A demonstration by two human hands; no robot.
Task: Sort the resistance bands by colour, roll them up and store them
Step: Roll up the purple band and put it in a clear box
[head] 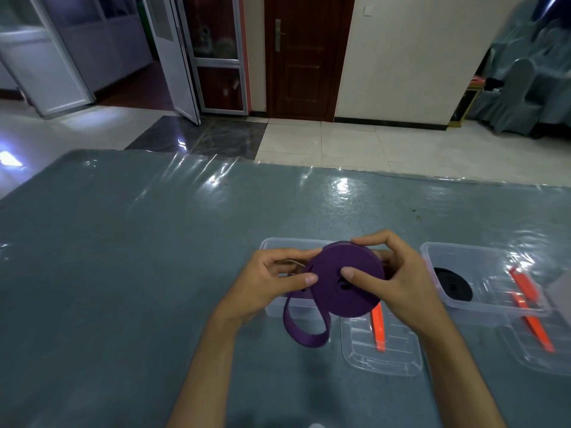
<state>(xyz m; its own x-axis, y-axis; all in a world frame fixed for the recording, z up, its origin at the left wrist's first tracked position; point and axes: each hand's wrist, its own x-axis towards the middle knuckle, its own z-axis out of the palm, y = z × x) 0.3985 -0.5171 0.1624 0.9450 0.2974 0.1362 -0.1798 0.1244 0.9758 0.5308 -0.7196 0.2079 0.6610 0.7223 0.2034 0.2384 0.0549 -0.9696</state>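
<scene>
A purple resistance band (346,279), wound into a flat coil, is held above a clear plastic box (272,245). A loose loop of the same band hangs down to the table in front of the box. My left hand (275,282) pinches the coil's left side with thumb and fingers. My right hand (392,273) grips the coil's right side, thumb on its face and fingers over its top edge. A rolled black band (454,284) lies inside a second clear box (494,273) to the right.
Two clear lids lie on the table with orange clips: one lid (383,347) in front of the left box, another lid (543,347) in front of the right box. The table (139,257) has a shiny teal cover. Tiled floor lies beyond its far edge.
</scene>
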